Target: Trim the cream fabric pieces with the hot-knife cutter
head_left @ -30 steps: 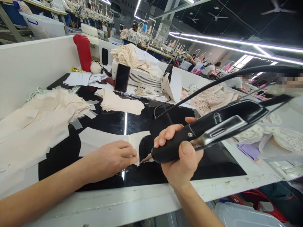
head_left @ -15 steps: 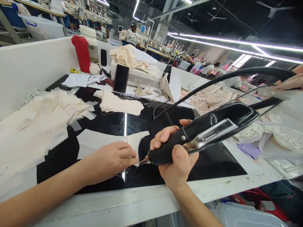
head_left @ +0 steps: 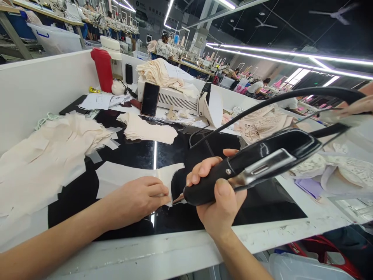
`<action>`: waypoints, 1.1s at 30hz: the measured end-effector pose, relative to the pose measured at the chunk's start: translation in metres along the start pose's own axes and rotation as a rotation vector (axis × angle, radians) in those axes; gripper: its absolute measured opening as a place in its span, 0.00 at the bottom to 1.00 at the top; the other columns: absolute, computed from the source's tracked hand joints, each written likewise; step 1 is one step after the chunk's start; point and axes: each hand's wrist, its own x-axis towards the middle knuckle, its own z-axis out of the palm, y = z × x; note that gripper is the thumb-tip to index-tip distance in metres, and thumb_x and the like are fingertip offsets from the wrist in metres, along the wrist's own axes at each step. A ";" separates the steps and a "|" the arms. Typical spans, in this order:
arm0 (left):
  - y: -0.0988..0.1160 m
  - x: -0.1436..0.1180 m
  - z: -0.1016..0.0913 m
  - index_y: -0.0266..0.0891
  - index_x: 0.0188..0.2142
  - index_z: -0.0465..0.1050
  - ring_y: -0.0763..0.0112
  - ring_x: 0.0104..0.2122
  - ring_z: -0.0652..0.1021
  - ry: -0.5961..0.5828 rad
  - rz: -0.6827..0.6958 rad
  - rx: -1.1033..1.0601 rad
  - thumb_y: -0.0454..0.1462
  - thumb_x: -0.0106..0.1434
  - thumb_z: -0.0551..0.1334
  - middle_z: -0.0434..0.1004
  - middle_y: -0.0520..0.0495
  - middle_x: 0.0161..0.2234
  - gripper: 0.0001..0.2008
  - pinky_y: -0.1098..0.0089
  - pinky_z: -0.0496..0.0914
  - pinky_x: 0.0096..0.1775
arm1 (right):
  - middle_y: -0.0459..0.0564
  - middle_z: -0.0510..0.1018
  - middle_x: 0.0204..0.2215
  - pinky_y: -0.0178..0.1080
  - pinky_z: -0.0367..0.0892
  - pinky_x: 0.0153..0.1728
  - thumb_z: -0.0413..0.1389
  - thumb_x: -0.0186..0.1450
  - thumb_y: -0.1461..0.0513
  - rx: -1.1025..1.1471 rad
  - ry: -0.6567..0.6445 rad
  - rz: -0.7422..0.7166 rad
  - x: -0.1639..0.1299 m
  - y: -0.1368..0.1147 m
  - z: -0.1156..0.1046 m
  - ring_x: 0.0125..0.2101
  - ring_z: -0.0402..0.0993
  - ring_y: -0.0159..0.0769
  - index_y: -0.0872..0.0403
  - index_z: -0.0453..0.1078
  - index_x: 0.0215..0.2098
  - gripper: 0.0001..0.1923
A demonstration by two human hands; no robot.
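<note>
My left hand [head_left: 141, 196] has its fingers together at the right end of a cream fabric piece [head_left: 116, 175], which lies on a black glossy board [head_left: 210, 151]. My right hand [head_left: 217, 194] is wrapped round a black corded hand tool [head_left: 271, 149] with a metal lever plate, the thumb beside that plate. The tool's narrow coppery tip [head_left: 179, 198] points left at the fabric's edge, close to my left fingertips; whether they touch is too small to tell. The tool's exact kind is unclear. Its thick black cord [head_left: 279, 94] loops up at the right.
To the left spreads a heap of cream fabric pieces [head_left: 43, 155]; a smaller stack [head_left: 148, 130] lies behind. Farther back are a phone [head_left: 150, 99], a red container [head_left: 101, 70] and a vented white box [head_left: 177, 102]. Lace pieces [head_left: 344, 167] lie at right, with people at sewing tables beyond.
The whole view has shifted slightly down and right. Both hands, the fabric piece and the tool keep nearly the same positions relative to each other.
</note>
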 end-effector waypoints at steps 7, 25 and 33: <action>0.000 0.000 0.001 0.35 0.54 0.74 0.62 0.48 0.78 -0.016 0.000 0.016 0.26 0.73 0.55 0.80 0.44 0.46 0.15 0.61 0.71 0.58 | 0.41 0.75 0.33 0.36 0.72 0.28 0.65 0.67 0.57 0.021 -0.019 0.004 -0.001 0.004 0.002 0.28 0.73 0.29 0.45 0.65 0.55 0.21; -0.001 -0.004 0.001 0.36 0.53 0.74 0.64 0.49 0.79 0.025 -0.046 -0.009 0.25 0.71 0.56 0.80 0.42 0.49 0.15 0.62 0.73 0.56 | 0.40 0.75 0.33 0.36 0.73 0.29 0.64 0.68 0.58 -0.008 0.005 0.020 -0.004 0.003 0.002 0.28 0.74 0.29 0.44 0.64 0.55 0.20; 0.000 -0.004 0.000 0.36 0.51 0.74 0.62 0.46 0.79 0.019 -0.020 -0.017 0.26 0.72 0.55 0.81 0.43 0.45 0.14 0.62 0.75 0.51 | 0.40 0.76 0.32 0.36 0.73 0.28 0.65 0.66 0.57 -0.025 0.038 0.038 0.000 -0.002 0.002 0.26 0.74 0.29 0.44 0.65 0.54 0.20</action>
